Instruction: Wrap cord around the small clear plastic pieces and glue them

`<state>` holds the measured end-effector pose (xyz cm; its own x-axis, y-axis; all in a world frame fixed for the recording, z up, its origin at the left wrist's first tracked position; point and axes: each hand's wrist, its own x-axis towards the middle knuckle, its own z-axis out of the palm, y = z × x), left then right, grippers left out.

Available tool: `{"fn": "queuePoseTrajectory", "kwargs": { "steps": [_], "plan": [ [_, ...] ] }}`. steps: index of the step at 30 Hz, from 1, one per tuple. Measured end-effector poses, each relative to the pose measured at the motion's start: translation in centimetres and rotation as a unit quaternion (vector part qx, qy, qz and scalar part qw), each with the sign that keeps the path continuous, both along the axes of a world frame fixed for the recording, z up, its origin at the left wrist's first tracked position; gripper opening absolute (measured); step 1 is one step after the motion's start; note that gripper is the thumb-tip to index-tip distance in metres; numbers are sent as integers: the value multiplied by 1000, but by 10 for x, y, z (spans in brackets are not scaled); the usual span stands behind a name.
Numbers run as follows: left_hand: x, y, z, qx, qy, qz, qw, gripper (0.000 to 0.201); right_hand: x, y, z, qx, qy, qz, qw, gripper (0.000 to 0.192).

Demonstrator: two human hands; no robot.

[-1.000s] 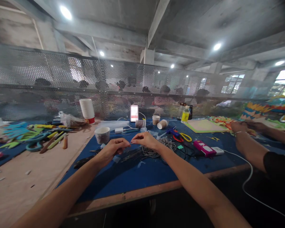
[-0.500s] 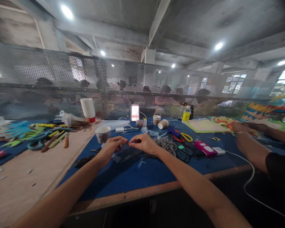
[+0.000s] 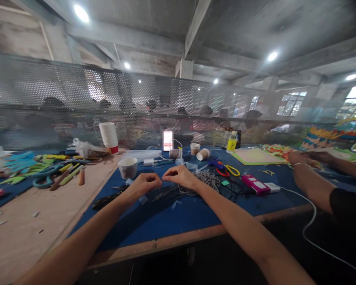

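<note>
Left hand (image 3: 146,184) has edged closer to the right hand (image 3: 180,176), both pinched, contents too small to tell.

Open mat (image 3: 163,223) nearside, cord tangle (image 3: 209,183) (grey) beyond

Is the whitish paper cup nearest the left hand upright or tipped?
Upright: the whitish paper cup stands on the flat blue mat, its round mouth facing up.
</note>
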<state>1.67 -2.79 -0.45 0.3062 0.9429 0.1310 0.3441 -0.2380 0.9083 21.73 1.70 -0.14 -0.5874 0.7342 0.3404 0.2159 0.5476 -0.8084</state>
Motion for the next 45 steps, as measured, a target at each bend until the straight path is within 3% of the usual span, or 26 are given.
{"fn": "queuePoseTrajectory", "kwargs": {
  "steps": [4, 8, 11, 14, 18, 22, 28, 35, 40, 45],
  "plan": [
    [-2, 5, -6, 77, 87, -4, 993, 15, 1, 0, -1, 14, -8, 12, 1000, 27],
    [-5, 9, -8, 98, 87, 44, 990, 16, -2, -7, -1, 69, -19, 6, 997, 24],
    [-6, 7, -7, 50, 7, 85, 995, 19, -5, -12, 0, 112, -17, -10, 994, 21],
    [-5, 4, -4, -21, -98, 85, 991, 20, -7, -14, 0, 118, 10, -14, 993, 21],
    [-4, 2, -1, -62, -206, 64, 975, 19, -8, -12, -1, 95, 45, -20, 994, 22],
    [-5, 3, -1, -65, -240, 34, 968, 20, -9, -8, -2, 46, 64, 0, 997, 23],
    [-4, -2, 6, -62, -169, -18, 984, 22, -3, -2, 1, -23, 63, 17, 998, 30],
    [-7, 5, 2, 46, 46, 28, 997, 26, 0, -5, 4, -4, 30, 5, 1000, 31],
    [-7, 8, -2, 114, 48, 74, 990, 25, -4, -11, 3, 72, 2, -9, 997, 25],
    [-5, 4, 0, 92, -15, 109, 990, 28, -5, -13, 3, 100, 16, -20, 995, 22]
  ]
}}
